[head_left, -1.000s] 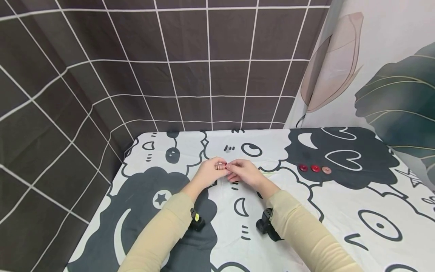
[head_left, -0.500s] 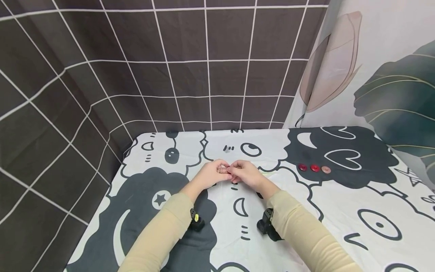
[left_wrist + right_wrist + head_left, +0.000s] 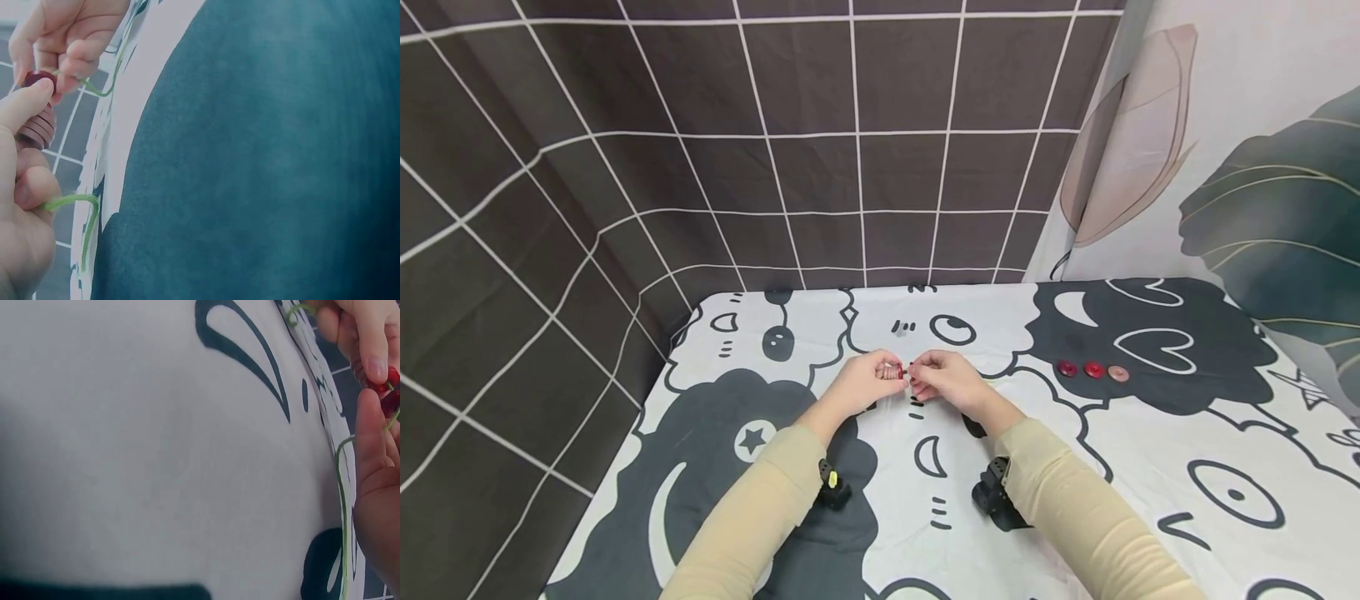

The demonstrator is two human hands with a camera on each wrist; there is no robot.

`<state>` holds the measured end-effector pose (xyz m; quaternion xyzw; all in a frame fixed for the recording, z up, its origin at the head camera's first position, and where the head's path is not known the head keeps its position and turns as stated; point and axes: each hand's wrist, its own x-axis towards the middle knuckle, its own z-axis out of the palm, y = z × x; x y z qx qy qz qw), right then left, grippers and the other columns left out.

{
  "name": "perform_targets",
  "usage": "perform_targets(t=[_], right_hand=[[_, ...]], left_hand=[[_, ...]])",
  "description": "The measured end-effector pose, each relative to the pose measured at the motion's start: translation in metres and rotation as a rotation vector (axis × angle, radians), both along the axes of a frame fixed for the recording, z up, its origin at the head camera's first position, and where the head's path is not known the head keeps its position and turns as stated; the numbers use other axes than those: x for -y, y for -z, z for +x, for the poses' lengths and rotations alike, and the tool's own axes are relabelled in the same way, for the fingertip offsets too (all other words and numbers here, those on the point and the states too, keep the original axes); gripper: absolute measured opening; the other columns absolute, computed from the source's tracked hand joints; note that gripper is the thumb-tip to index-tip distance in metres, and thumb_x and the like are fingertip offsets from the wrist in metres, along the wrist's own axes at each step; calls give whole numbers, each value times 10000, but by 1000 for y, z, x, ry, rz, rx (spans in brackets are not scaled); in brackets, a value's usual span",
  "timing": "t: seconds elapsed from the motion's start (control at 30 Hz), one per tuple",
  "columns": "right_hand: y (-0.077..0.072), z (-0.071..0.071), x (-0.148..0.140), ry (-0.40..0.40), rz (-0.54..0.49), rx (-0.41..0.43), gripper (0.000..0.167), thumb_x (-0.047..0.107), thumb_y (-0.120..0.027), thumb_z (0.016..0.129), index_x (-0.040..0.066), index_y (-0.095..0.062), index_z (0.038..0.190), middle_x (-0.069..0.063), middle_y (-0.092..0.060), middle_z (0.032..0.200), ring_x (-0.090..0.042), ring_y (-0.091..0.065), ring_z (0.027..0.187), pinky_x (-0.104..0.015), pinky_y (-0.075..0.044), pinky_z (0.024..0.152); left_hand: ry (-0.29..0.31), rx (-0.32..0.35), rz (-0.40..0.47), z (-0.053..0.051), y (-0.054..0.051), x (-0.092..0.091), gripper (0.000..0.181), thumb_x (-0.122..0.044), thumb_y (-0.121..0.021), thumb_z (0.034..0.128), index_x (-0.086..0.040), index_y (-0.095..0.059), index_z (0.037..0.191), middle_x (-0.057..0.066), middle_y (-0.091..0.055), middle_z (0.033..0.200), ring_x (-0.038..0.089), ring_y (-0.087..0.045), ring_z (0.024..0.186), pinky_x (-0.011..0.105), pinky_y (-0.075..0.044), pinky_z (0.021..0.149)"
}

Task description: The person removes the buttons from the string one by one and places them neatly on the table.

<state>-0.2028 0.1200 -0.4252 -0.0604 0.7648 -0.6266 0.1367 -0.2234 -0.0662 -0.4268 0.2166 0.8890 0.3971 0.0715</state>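
Note:
My left hand holds a short stack of round pink and red buttons strung on a green cord. The thumb presses near a darker button at the stack's end. Just to the right, my right hand pinches a dark red button, with green cord running through its fingers. In the right wrist view a bright red button shows at my left thumb, and the cord hangs below the right hand. A small gap separates the two hands' fingertips.
Three loose buttons lie in a row on the printed cloth to the right: a dark red button, a red button and a pink button. A dark gridded curtain rises behind the cloth-covered surface.
The fingertips of both hands, touching half a second ago, have parted slightly. My right hand has shifted a little to the right, and the red end of the stack now shows.

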Motion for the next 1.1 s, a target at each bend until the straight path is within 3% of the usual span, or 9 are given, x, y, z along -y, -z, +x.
perform_targets(t=[0.3, 0.5, 0.7, 1.1], right_hand=[[4, 1, -9, 40, 54, -31, 276, 163, -604, 872, -70, -593, 1019, -129, -638, 823, -174, -610, 678, -311, -532, 639], [4, 2, -15, 99, 117, -66, 220, 175, -607, 853, -17, -618, 962, -94, -623, 752, -178, -584, 627, -310, -516, 593], [4, 1, -21, 116, 123, -65, 238, 174, -600, 853, -27, -608, 981, -96, -620, 748, -176, -586, 623, -315, -523, 588], [3, 2, -36, 170, 97, -57, 295, 156, -603, 851, -74, -582, 1035, -95, -629, 785, -143, -590, 630, -273, -524, 593]], left_hand=[[-18, 8, 8, 2, -2, -1, 337, -298, -716, 822, -125, -633, 1100, -2, -549, 737, 163, -488, 681, 293, -410, 614], [-16, 4, 10, 1, 0, -1, 347, -319, -718, 815, -129, -634, 1094, -9, -526, 710, 142, -476, 638, 279, -405, 567], [-13, -12, 10, -1, 2, 0, 345, -320, -723, 812, -132, -637, 1088, -7, -483, 671, 139, -446, 592, 277, -391, 528], [-43, 3, 10, 0, 3, 0, 353, -321, -721, 815, -130, -629, 1098, -2, -520, 741, 162, -485, 709, 289, -415, 628]])
